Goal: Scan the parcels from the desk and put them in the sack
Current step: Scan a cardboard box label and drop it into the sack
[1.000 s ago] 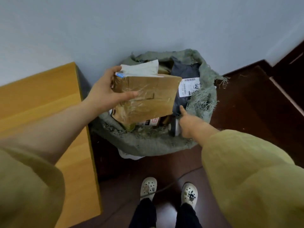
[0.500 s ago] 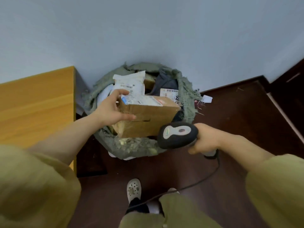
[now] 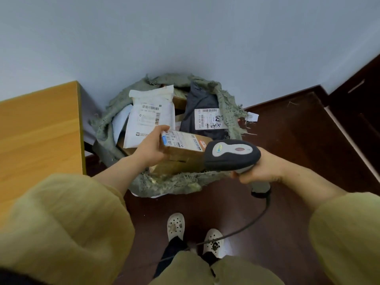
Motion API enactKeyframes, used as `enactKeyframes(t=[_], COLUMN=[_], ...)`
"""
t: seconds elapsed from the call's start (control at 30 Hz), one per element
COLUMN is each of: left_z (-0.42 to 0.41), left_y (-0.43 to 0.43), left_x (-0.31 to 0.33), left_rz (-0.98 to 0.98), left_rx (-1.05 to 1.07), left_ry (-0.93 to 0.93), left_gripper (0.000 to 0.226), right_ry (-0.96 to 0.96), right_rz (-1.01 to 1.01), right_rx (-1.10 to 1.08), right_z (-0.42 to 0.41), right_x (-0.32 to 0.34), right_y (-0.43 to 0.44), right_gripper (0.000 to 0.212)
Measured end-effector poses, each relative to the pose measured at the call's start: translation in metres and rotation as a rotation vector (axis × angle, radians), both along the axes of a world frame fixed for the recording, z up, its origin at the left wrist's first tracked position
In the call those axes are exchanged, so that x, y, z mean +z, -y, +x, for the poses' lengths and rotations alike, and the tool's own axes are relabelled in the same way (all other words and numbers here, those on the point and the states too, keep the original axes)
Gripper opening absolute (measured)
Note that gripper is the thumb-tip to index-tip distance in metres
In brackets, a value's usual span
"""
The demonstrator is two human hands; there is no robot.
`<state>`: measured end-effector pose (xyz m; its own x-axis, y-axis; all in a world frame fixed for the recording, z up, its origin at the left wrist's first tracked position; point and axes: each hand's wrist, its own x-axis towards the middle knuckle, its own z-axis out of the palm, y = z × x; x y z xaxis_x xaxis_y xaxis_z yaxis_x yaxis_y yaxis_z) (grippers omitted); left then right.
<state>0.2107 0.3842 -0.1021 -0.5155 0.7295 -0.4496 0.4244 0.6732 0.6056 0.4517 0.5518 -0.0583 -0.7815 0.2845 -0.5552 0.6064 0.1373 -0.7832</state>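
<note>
– Closer now: the smooth black and grey plastic scanner point(image 3: 232, 154) was lower a moment ago. Now its round head covers the right end of the brown cardboard box point(image 3: 185, 159). The box is still over the sack.
– What is on the left?
– The flat yellow wooden desk point(image 3: 39, 128). Its straight edge is just beside the sack.
– And the hands?
– The left hand point(image 3: 151, 148) grips the box by its left end, fingers curled over the top by the white label. It holds the box above the mouth of the rough grey-green woven sack point(image 3: 168, 183) with the frayed rim. A soft white bag parcel point(image 3: 152, 114) and a dark grey bag parcel point(image 3: 202, 99) lie inside. The right hand point(image 3: 261, 169) is wrapped round the scanner's handle. A thin black cord point(image 3: 267, 203) hangs down from it.
– Any room to move?
– Yes. Bare dark brown wooden floor point(image 3: 298, 140) lies to the right of the sack.
</note>
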Motion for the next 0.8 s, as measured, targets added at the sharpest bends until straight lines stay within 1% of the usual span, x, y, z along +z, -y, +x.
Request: enactKeyframes(t=[0.03,0.07,0.1,0.13,0.17,0.2,0.23,0.27,0.3,0.37,0.4,0.43,0.47,0.53,0.57,0.63,0.67,0.7,0.73,0.77,0.8], left_z=[0.0,0.001,0.003,0.003,0.004,0.005,0.006,0.008,0.01,0.011,0.009,0.006,0.002,-0.006,-0.009,-0.014,-0.015,-0.016,-0.016,-0.016,-0.016], left_y=[0.005,0.012,0.019,0.027,0.033,0.039,0.044,0.049,0.054,0.064,0.069,0.073,0.078,0.083,0.087,0.091,0.093,0.094,0.095,0.096,0.096], left_x=[-0.007,-0.014,-0.019,-0.027,-0.032,-0.036,-0.038,-0.042,-0.045,-0.051,-0.053,-0.055,-0.057,-0.063,-0.068,-0.076,-0.081,-0.086,-0.088,-0.088,-0.085], left_rz=[-0.029,-0.091,-0.178,-0.275,-0.341,-0.362,-0.367,-0.37,-0.384,-0.362,-0.341,-0.337,-0.341,-0.378,-0.403,-0.488,-0.551,-0.621,-0.686,-0.739,-0.773], left_rx=[0.002,-0.018,-0.037,-0.024,0.049,0.155,0.252,0.281,0.218,0.059,0.018,0.003,-0.013,-0.071,-0.14,-0.281,-0.32,-0.355,-0.397,-0.443,-0.483], left_ry=[-0.004,-0.063,-0.17,-0.307,-0.381,-0.362,-0.296,-0.224,-0.196,-0.226,-0.24,-0.218,-0.153,0.037,0.082,0.062,0.043,0.018,-0.02,-0.072,-0.141], left_gripper=[0.096,0.1,0.099,0.094,0.085,0.074,0.065,0.058,0.049,0.031,0.027,0.029,0.035,0.059,0.072,0.095,0.104,0.11,0.112,0.107,0.096], right_ry=[-0.002,-0.007,-0.014,-0.023,-0.031,-0.042,-0.046,-0.045,-0.042,-0.043,-0.041,-0.042,-0.041,-0.047,-0.056,-0.059,-0.047,-0.034,-0.024,-0.021,-0.021], right_rz=[-0.01,-0.017,-0.02,-0.029,-0.044,-0.062,-0.069,-0.064,-0.055,-0.04,-0.034,-0.032,-0.032,-0.018,-0.004,-0.006,-0.015,-0.022,-0.022,-0.009,0.009], right_rx=[0.002,-0.004,-0.018,-0.035,-0.053,-0.068,-0.081,-0.089,-0.097,-0.12,-0.124,-0.122,-0.118,-0.109,-0.105,-0.109,-0.126,-0.151,-0.169,-0.176,-0.171], right_z=[-0.003,-0.006,-0.009,-0.012,-0.015,-0.018,-0.021,-0.025,-0.027,-0.033,-0.036,-0.039,-0.041,-0.045,-0.047,-0.052,-0.054,-0.055,-0.057,-0.058,-0.06], right_x=[-0.002,-0.003,-0.002,-0.002,-0.002,-0.003,-0.004,-0.007,-0.009,-0.013,-0.014,-0.013,-0.012,-0.01,-0.009,-0.009,-0.01,-0.012,-0.013,-0.014,-0.014], right_y=[0.001,0.002,0.003,0.004,0.005,0.004,0.004,0.003,0.002,0.003,0.003,0.005,0.006,0.008,0.008,0.009,0.008,0.008,0.008,0.009,0.01], right_gripper=[0.039,0.04,0.04,0.039,0.04,0.041,0.04,0.038,0.037,0.042,0.045,0.046,0.045,0.046,0.051,0.057,0.053,0.045,0.037,0.031,0.03])
